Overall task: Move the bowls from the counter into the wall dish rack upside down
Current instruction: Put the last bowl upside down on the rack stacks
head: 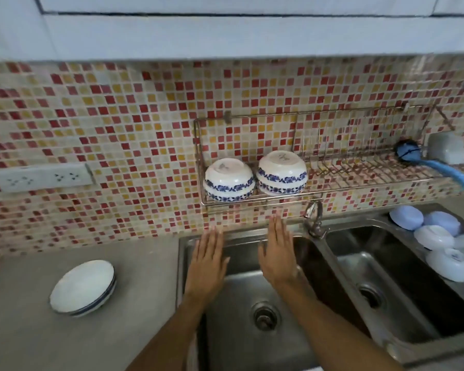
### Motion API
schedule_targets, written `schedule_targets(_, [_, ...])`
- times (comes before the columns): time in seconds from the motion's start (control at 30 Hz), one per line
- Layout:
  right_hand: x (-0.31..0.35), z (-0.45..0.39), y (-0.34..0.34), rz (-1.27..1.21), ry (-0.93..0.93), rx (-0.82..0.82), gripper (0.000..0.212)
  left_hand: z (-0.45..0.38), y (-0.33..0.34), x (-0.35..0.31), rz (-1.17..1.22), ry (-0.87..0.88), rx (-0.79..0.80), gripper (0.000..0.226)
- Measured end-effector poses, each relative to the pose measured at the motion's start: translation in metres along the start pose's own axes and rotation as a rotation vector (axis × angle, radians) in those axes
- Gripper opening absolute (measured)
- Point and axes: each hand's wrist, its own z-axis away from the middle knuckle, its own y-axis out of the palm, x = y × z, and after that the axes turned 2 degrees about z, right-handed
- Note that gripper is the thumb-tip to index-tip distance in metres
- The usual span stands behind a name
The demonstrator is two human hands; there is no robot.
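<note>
Two stacks of white bowls with blue flower bands, one (228, 180) and the other (281, 173), sit upside down at the left end of the wire wall dish rack (359, 170). On the grey counter at the left stands a stack of upright white bowls (83, 287). My left hand (206, 261) and my right hand (277, 253) hover flat over the left sink basin, below the rack, fingers stretched out and holding nothing.
A double steel sink (330, 253) with a tap (314, 218) lies below the rack. Several pale upturned dishes (437, 236) sit on the drainer at the right. A blue brush (434, 167) and a pale container (446, 147) rest at the rack's right end. A wall socket (40, 178) is at the left.
</note>
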Motion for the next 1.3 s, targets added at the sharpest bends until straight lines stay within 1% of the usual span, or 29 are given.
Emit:
schedule_targets(0.1, [0.028,0.036,0.04,0.038,-0.032,0.196,0.077,0.033,0.0,0.058,0.032,-0.063,0.111,0.066])
schedule_targets(0.17, [0.051,0.056,0.066,0.089,-0.07,0.317,0.076,0.049,-0.008,0.099,0.023,-0.112,0.138,0.064])
schedule_targets(0.27, [0.092,0.071,0.095,0.114,-0.128,0.532,0.067,0.066,-0.02,0.157,0.026,-0.251,0.158,0.073])
schedule_targets(0.33, [0.128,0.072,0.105,0.03,-0.098,0.645,0.055,0.08,-0.022,0.193,-0.022,-0.39,0.168,0.068])
schedule_targets(0.37, [0.144,0.07,0.107,0.005,-0.078,0.675,0.047,0.085,-0.023,0.206,-0.025,-0.458,0.165,0.066])
schedule_targets(0.4, [0.162,0.069,0.111,-0.011,-0.071,0.69,0.042,0.091,-0.024,0.22,-0.006,-0.517,0.146,0.066])
schedule_targets(0.43, [0.181,0.067,0.113,-0.025,-0.067,0.699,0.043,0.097,-0.027,0.233,0.022,-0.568,0.128,0.067])
schedule_targets(0.5, [0.216,0.062,0.118,-0.067,-0.067,0.707,0.05,0.107,-0.029,0.259,0.067,-0.649,0.143,0.068])
schedule_targets(0.6, [0.26,0.057,0.126,-0.164,-0.048,0.735,0.056,0.113,-0.029,0.288,0.142,-0.768,0.155,0.072])
schedule_targets(0.67, [0.283,0.055,0.133,-0.197,-0.032,0.763,0.06,0.115,-0.025,0.304,0.235,-0.851,0.142,0.075])
schedule_targets(0.77, [0.309,0.055,0.148,-0.212,0.009,0.802,0.071,0.114,-0.012,0.32,0.407,-0.901,0.091,0.079])
schedule_targets(0.83, [0.321,0.055,0.159,-0.245,0.056,0.828,0.074,0.11,-0.005,0.325,0.592,-0.953,-0.008,0.075])
schedule_targets(0.9, [0.328,0.056,0.169,-0.266,0.095,0.857,0.074,0.105,-0.003,0.327,0.726,-1.09,-0.129,0.069])
schedule_targets(0.97, [0.333,0.056,0.178,-0.301,0.139,0.885,0.071,0.102,0.001,0.332,0.825,-1.231,-0.189,0.062])
schedule_targets(1.03, [0.339,0.058,0.184,-0.393,0.207,0.897,0.062,0.103,0.007,0.338,0.938,-1.318,-0.239,0.056])
schedule_targets(1.1, [0.346,0.059,0.19,-0.495,0.279,0.905,0.061,0.103,0.012,0.34,1.043,-1.397,-0.29,0.052])
schedule_targets(1.2, [0.345,0.062,0.211,-0.598,0.373,0.93,0.064,0.103,0.019,0.338,1.121,-1.424,-0.334,0.055])
schedule_targets(1.3, [0.346,0.06,0.215,-0.678,0.45,0.98,0.062,0.105,0.024,0.343,1.148,-1.406,-0.321,0.055])
